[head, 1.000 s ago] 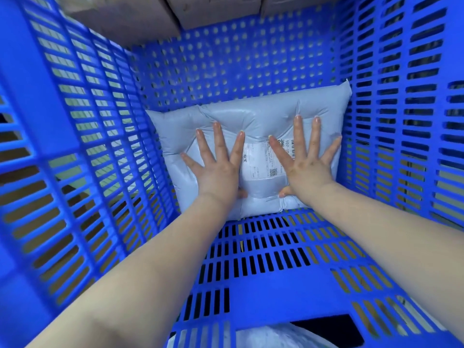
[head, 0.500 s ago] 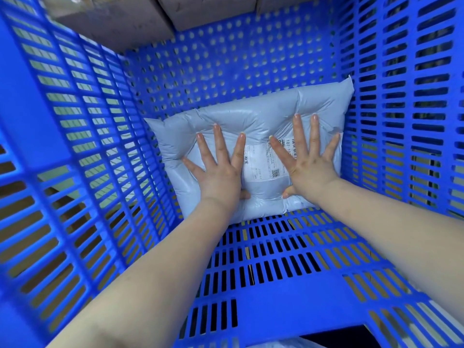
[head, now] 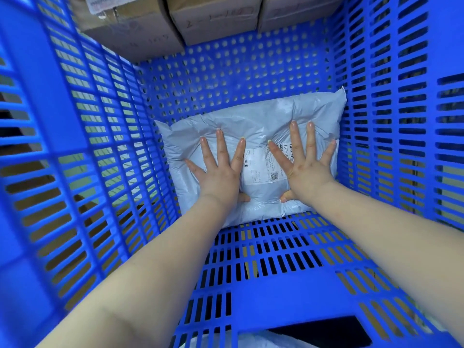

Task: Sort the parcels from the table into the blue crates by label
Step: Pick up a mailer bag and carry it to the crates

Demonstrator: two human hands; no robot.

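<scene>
While both hands (head: 261, 172) press spread flat, puffy grey plastic parcel (head: 253, 126), slotted blue crate (head: 251, 249)

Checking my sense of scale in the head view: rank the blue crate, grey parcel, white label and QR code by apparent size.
1. Blue crate, filling most of the view.
2. Grey parcel, on the crate floor.
3. White label, partly hidden by both hands, so its full size is unsure.
4. QR code, on the label.
</scene>
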